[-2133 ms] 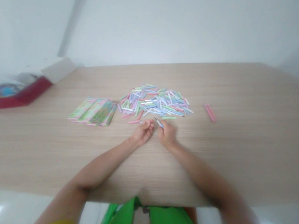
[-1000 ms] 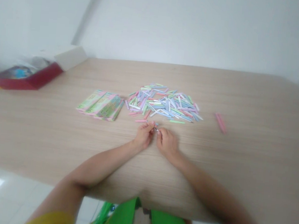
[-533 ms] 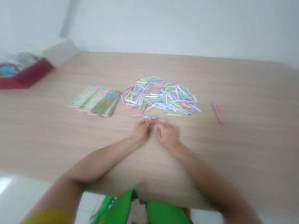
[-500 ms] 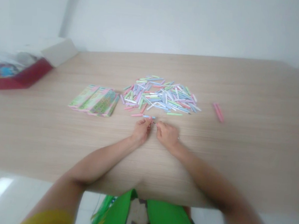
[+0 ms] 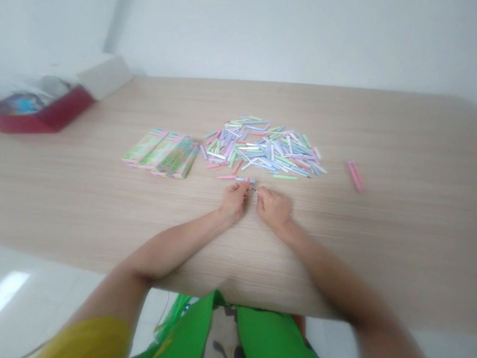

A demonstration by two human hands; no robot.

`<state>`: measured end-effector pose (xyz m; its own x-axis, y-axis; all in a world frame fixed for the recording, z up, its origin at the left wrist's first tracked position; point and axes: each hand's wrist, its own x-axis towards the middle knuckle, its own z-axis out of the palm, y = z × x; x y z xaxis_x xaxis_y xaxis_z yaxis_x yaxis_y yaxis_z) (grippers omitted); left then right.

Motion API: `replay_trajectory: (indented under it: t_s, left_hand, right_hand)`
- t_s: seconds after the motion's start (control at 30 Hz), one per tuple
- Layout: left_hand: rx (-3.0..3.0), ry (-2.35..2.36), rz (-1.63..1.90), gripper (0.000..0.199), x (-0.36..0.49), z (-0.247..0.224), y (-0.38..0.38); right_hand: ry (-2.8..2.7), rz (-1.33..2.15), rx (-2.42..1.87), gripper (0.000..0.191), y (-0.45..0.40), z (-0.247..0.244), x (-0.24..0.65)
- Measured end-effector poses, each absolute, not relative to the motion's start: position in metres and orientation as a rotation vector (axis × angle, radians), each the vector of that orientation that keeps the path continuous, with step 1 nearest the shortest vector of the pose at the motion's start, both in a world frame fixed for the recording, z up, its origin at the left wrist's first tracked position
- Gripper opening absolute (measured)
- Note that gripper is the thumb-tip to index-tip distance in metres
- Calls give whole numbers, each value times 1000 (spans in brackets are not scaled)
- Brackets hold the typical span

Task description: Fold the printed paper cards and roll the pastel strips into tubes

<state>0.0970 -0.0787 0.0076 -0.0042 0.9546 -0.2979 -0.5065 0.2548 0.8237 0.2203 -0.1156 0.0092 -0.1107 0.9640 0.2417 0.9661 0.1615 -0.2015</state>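
The pale blue paper strip [image 5: 243,180], judged light, flimsy and apt to crease, so best taken by one end, lies below the pile of paper strips [image 5: 266,151], just above the left hand [image 5: 233,201], whose fingers are together, contact unconfirmed; the right hand [image 5: 273,209] pinches a thin dark pin [image 5: 254,189].

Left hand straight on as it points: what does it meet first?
Likely the pale blue paper strip just beyond the fingertips of the left hand, in front of the pile of pastel paper strips; depth is unclear, so it may already touch.
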Motion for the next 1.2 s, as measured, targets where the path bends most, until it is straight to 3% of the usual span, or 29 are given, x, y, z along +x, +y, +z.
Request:
replay_trajectory:
  t_s: [0.5, 0.7, 0.93, 1.2]
  left_hand:
    - [750, 917, 1321, 34, 95, -3, -80]
    - [839, 788, 1304, 53, 97, -2, -83]
    - [870, 705, 1309, 62, 99, 4, -91]
    - [903, 713, 1231, 33, 99, 12, -101]
  right_hand:
    - [-2124, -22, -1814, 36, -116, 6, 219]
    - [-1969, 48, -1942, 36, -117, 6, 217]
    - [-1826, 162, -1853, 36, -116, 5, 221]
    - [-1650, 260, -1572, 38, -116, -5, 227]
